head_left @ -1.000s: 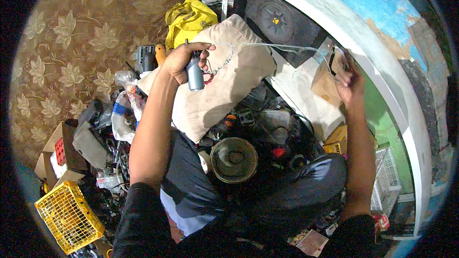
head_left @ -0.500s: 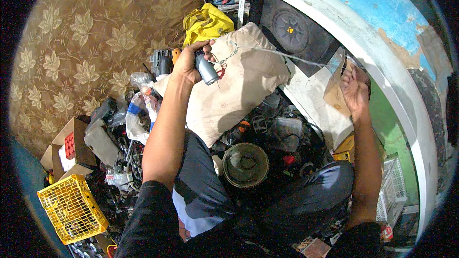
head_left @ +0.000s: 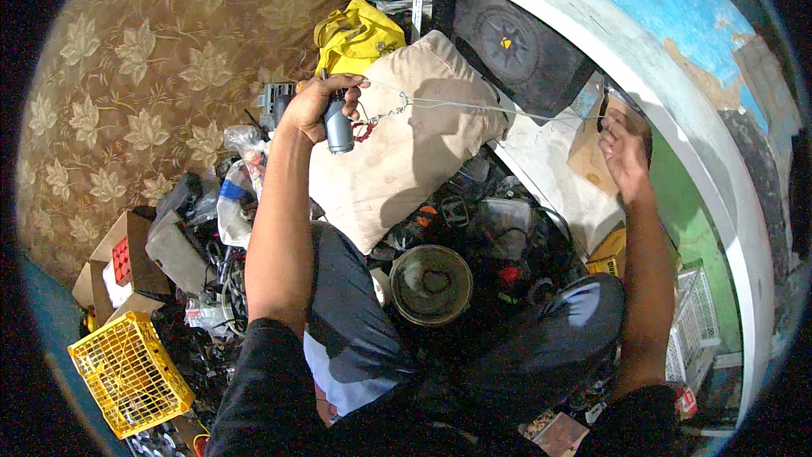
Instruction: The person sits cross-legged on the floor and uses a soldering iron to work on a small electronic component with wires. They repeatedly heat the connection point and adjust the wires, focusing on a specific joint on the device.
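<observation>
My left hand (head_left: 323, 110) grips a small grey metal cylinder (head_left: 340, 134) upright, with a dark slim piece sticking up at its top. Beside the cylinder, thin twisted wires with small red bits (head_left: 364, 129) hang over the cream pillow (head_left: 397, 178). A pale thin wire (head_left: 482, 107) stretches from near the cylinder to my right hand (head_left: 624, 148), whose fingertips are closed on its far end in front of a brown cardboard piece (head_left: 590, 167).
A yellow bag (head_left: 355, 34), a black speaker (head_left: 507, 42) and a white curved ledge (head_left: 694, 118) lie beyond. A round pot (head_left: 430, 283) sits between my legs among dark clutter. Left are a carton (head_left: 144, 275), a yellow crate (head_left: 127, 372) and a patterned mattress (head_left: 127, 101).
Compared with half a second ago, both hands sit slightly left in the picture, along with the surroundings, and the cylinder is more upright. The wire is still stretched between my hands.
</observation>
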The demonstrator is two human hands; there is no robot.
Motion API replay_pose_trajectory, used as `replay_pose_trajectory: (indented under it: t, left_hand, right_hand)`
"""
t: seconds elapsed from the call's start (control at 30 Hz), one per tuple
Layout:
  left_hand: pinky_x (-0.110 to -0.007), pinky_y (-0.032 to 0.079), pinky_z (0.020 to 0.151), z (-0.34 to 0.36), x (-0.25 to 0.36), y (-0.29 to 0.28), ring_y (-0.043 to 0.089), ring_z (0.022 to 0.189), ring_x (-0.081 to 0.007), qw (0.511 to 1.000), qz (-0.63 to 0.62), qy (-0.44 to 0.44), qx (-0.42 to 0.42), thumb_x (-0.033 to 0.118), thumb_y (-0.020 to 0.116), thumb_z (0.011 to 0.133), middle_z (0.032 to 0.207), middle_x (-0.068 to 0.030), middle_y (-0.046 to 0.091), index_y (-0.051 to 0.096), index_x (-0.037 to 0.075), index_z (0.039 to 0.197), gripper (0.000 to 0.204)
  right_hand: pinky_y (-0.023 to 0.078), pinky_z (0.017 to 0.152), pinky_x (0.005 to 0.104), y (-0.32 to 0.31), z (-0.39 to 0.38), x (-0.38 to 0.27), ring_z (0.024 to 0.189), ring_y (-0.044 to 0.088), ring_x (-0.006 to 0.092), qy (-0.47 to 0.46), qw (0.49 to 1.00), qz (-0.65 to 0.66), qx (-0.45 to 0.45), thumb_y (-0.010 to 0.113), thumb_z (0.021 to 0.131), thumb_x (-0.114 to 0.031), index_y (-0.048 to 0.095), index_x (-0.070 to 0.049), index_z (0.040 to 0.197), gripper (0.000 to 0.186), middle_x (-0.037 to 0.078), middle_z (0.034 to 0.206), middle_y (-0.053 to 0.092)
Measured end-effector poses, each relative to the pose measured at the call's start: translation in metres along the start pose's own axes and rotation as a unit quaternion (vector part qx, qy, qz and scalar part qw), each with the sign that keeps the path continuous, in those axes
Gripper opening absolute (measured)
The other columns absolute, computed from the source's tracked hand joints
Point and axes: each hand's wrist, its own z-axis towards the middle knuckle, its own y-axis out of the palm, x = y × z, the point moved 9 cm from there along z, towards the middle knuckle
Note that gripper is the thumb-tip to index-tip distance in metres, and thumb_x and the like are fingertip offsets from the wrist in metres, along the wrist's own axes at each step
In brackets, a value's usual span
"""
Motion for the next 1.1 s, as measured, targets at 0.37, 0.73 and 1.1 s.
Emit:
replay_pose_trajectory:
  t: [0.37, 0.73, 1.1]
  left_hand:
    - [-0.027, 0.045, 0.052, -0.006, -0.03, 0.076, 0.045, 0.05, -0.0092, 0.996, -0.025, -0.073, -0.051, 0.016, 0.064, 0.088, 0.062, 0.0019, 0.05, 0.063, 0.002, 0.099, 0.019]
    - [-0.029, 0.043, 0.047, -0.012, -0.037, 0.125, 0.046, 0.045, -0.0105, 0.99, -0.007, -0.056, -0.132, 0.018, 0.065, 0.088, 0.059, 0.0001, 0.051, 0.064, 0.003, 0.092, 0.016]
    - [-0.029, 0.042, 0.046, -0.017, -0.035, 0.129, 0.045, 0.044, -0.0104, 0.988, -0.012, -0.061, -0.142, 0.016, 0.064, 0.088, 0.059, 0.0001, 0.049, 0.063, 0.0, 0.095, 0.017]
  right_hand:
    - [0.046, 0.093, 0.0364, 0.133, -0.048, -0.003, 0.104, 0.064, 0.031, -0.31, 0.835, -0.451, -0.058, 0.063, 0.092, -0.016, 0.069, -0.002, 0.102, 0.018, 0.016, 0.105, 0.069]
    - [0.051, 0.094, 0.034, 0.234, -0.109, 0.054, 0.115, 0.057, 0.0164, -0.043, 0.878, -0.206, -0.43, 0.047, 0.098, -0.004, 0.056, -0.002, 0.129, 0.032, 0.009, 0.129, 0.06]
    - [0.049, 0.068, 0.0266, 0.208, -0.1, 0.067, 0.075, 0.057, 0.0106, 0.063, 0.877, -0.213, -0.427, 0.055, 0.099, -0.016, 0.064, 0.002, 0.091, 0.021, 0.004, 0.086, 0.062]
